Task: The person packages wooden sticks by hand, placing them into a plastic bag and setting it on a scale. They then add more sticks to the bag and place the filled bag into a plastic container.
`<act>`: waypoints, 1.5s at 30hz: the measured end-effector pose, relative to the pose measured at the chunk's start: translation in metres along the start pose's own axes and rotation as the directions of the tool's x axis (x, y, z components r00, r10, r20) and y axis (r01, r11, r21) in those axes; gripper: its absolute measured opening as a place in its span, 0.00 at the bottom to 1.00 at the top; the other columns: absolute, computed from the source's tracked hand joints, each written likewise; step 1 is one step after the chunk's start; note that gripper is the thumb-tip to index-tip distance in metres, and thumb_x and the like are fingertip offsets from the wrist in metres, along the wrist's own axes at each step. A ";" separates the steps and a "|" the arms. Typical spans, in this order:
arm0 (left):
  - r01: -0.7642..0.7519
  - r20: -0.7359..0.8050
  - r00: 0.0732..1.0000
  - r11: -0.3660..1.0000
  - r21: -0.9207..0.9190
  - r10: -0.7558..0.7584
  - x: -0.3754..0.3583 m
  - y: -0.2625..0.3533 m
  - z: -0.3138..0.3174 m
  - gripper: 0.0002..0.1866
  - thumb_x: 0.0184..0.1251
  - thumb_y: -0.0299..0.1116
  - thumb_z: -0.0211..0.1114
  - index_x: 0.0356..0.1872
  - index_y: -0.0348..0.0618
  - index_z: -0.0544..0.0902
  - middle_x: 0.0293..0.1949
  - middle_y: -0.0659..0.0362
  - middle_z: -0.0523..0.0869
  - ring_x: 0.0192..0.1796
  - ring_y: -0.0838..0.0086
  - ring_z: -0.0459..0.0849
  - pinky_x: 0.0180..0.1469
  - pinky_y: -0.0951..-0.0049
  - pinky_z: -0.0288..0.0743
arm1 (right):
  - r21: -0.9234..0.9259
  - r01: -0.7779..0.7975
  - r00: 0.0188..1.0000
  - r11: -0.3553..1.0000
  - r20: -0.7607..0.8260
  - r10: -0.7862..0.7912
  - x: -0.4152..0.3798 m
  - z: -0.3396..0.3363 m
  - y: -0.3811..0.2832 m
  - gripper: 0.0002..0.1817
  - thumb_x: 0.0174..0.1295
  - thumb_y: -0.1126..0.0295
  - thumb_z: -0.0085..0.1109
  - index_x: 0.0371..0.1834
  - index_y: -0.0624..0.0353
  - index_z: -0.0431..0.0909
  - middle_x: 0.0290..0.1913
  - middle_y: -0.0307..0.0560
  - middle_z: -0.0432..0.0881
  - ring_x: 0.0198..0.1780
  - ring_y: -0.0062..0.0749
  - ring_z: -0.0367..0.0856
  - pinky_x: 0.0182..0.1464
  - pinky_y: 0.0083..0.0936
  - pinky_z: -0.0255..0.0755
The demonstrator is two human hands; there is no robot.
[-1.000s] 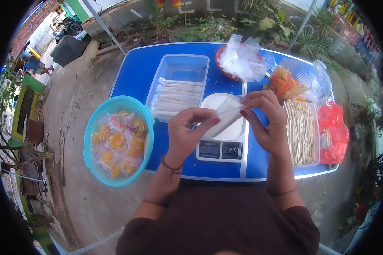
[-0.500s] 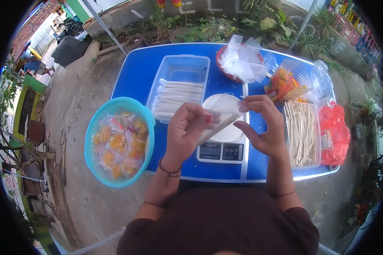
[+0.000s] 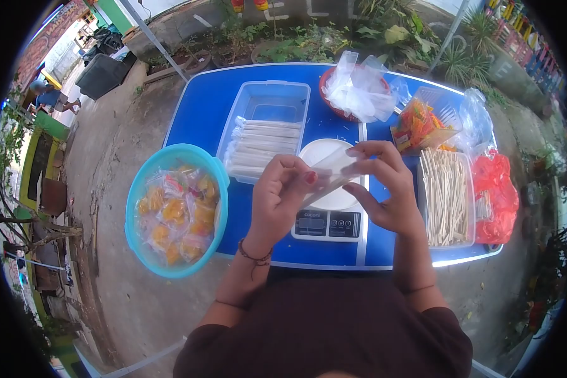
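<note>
Between my hands, above the kitchen scale (image 3: 326, 225), is a narrow translucent plastic bag (image 3: 329, 179), held at a slant. Pale stick-like contents seem to be inside, though blur makes this uncertain. My left hand (image 3: 277, 198) pinches its lower left part between thumb and fingers. At the upper right end, my right hand (image 3: 390, 189) has its bent fingertips on the plastic, with the thumb slightly apart below. Behind the bag, the scale's round white plate (image 3: 315, 150) is partly covered. Bundles of wrapped pale sticks (image 3: 268, 142) lie in a clear plastic box (image 3: 274, 94) beyond my left hand.
A turquoise basin (image 3: 132, 211) of bagged orange snacks stands left. On the blue table (image 3: 198, 104) are a red bowl (image 3: 326, 94) of clear bags, a clear container of orange packets (image 3: 419, 126), a tray of loose wooden sticks (image 3: 446, 201) and a red plastic bag (image 3: 494, 198).
My right fingers have shifted slightly left and down along the bag's upper end. The bag looks shorter and more bunched between my hands. Everything on the table stays put.
</note>
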State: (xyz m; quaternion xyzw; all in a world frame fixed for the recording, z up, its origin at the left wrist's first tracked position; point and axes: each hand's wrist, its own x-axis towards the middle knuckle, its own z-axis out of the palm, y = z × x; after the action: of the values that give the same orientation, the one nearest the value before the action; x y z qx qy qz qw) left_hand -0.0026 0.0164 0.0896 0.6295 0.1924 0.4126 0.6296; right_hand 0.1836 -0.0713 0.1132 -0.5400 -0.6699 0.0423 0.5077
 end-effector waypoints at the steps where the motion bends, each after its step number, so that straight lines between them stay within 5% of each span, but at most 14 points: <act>1: 0.025 0.005 1.000 1.000 -0.004 -0.025 0.000 -0.001 -0.001 0.08 0.74 0.29 0.61 0.45 0.38 0.72 0.39 0.54 0.87 0.44 0.78 0.86 0.47 0.81 0.76 | -0.013 0.016 1.000 1.000 0.026 -0.015 0.000 -0.001 0.001 0.14 0.43 0.80 0.72 0.33 0.56 0.81 0.49 0.44 0.80 0.44 0.38 0.76 0.43 0.30 0.69; 11: 0.058 0.076 0.995 0.993 0.104 -0.066 -0.002 -0.002 0.006 0.17 0.67 0.27 0.67 0.53 0.34 0.74 0.43 0.50 0.88 0.43 0.74 0.88 0.47 0.77 0.80 | -0.060 0.015 0.993 0.998 0.118 -0.008 0.001 -0.005 0.006 0.11 0.48 0.83 0.66 0.33 0.59 0.75 0.50 0.46 0.79 0.47 0.42 0.75 0.48 0.33 0.69; 15: 0.079 0.132 0.984 0.958 0.275 -0.119 -0.003 -0.018 0.001 0.16 0.61 0.30 0.73 0.46 0.32 0.84 0.37 0.54 0.89 0.37 0.80 0.85 0.42 0.77 0.79 | -0.097 0.013 0.989 0.995 0.147 0.002 0.000 -0.005 0.008 0.12 0.48 0.83 0.65 0.34 0.59 0.75 0.48 0.46 0.79 0.47 0.44 0.75 0.48 0.33 0.69; 21: 0.128 0.071 0.987 0.971 0.202 -0.145 -0.003 -0.014 0.003 0.09 0.63 0.24 0.71 0.42 0.32 0.86 0.35 0.55 0.90 0.36 0.79 0.88 0.41 0.80 0.82 | 0.255 -0.181 0.982 0.950 -0.008 0.189 -0.010 0.002 0.012 0.17 0.53 0.79 0.69 0.47 0.59 0.77 0.42 0.44 0.82 0.44 0.33 0.81 0.43 0.28 0.72; 25: 0.104 -0.059 0.993 0.991 0.085 -0.099 -0.002 -0.012 0.007 0.09 0.63 0.23 0.70 0.43 0.30 0.85 0.35 0.53 0.90 0.35 0.78 0.88 0.41 0.80 0.83 | 0.530 -0.488 0.873 0.694 0.291 0.391 -0.024 0.021 0.009 0.34 0.52 0.71 0.76 0.62 0.62 0.69 0.41 0.48 0.85 0.43 0.28 0.84 0.45 0.26 0.75; 27: 0.089 -0.121 0.989 0.995 0.053 -0.082 0.000 -0.011 0.008 0.10 0.62 0.23 0.71 0.43 0.30 0.85 0.35 0.54 0.89 0.36 0.78 0.87 0.42 0.80 0.82 | 0.497 -0.591 0.800 0.635 0.461 0.384 -0.032 0.033 0.013 0.29 0.56 0.71 0.73 0.59 0.64 0.72 0.40 0.47 0.86 0.44 0.27 0.85 0.50 0.26 0.76; 28: 0.085 -0.144 0.986 0.996 0.035 -0.079 0.000 -0.011 0.008 0.11 0.61 0.24 0.72 0.43 0.31 0.85 0.36 0.55 0.89 0.37 0.79 0.87 0.43 0.80 0.80 | 0.536 -0.600 0.798 0.594 0.452 0.398 -0.038 0.041 0.013 0.19 0.60 0.75 0.68 0.53 0.67 0.76 0.39 0.46 0.86 0.44 0.26 0.86 0.50 0.25 0.78; 32: -0.044 -0.113 0.993 0.999 -0.001 0.044 0.002 -0.011 0.010 0.18 0.60 0.21 0.72 0.51 0.28 0.81 0.43 0.50 0.88 0.44 0.74 0.87 0.49 0.76 0.83 | 0.620 -0.644 0.755 0.448 0.420 0.504 -0.041 0.041 0.012 0.06 0.65 0.79 0.61 0.44 0.69 0.80 0.38 0.45 0.86 0.42 0.25 0.85 0.46 0.22 0.79; 39: 0.232 0.041 0.972 0.972 0.018 -0.233 -0.022 -0.036 -0.004 0.20 0.57 0.23 0.75 0.51 0.30 0.81 0.43 0.51 0.88 0.47 0.74 0.87 0.50 0.75 0.82 | 0.678 -0.494 0.839 0.544 0.209 0.503 -0.034 0.022 0.023 0.08 0.65 0.77 0.63 0.44 0.68 0.80 0.36 0.44 0.86 0.38 0.22 0.84 0.38 0.17 0.77; 45: 0.097 -0.054 0.994 0.995 -0.017 -0.098 -0.025 -0.034 0.008 0.12 0.61 0.23 0.72 0.44 0.32 0.84 0.37 0.55 0.88 0.41 0.78 0.87 0.47 0.78 0.80 | 0.717 -0.480 0.839 0.506 0.207 0.504 -0.033 0.023 0.017 0.07 0.64 0.77 0.63 0.43 0.68 0.79 0.37 0.50 0.87 0.41 0.30 0.88 0.37 0.18 0.78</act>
State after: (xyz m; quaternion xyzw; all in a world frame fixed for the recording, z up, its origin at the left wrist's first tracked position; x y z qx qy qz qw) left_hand -0.0021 -0.0033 0.0510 0.6034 0.2370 0.3998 0.6480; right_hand 0.1755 -0.0782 0.0711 -0.4518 -0.4035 0.4465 0.6585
